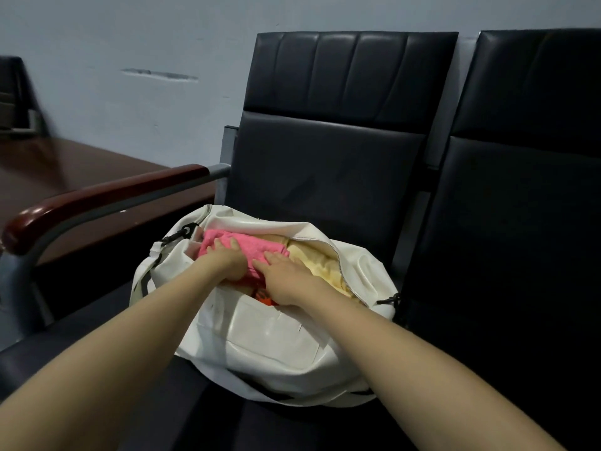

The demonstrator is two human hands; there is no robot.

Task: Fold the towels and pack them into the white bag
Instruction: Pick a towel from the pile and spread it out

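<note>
Towel [260, 247] between zipper edges [339, 257] of bag [260, 336]

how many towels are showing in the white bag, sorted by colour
pink terry towel: 1
pale yellow towel: 1
orange cloth, mostly hidden, probably a towel: 1
total: 3 showing inside the white zip bag; anything underneath is out of sight

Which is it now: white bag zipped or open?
Open: the white bag gapes, with a pink towel and a yellow towel showing inside.
</note>
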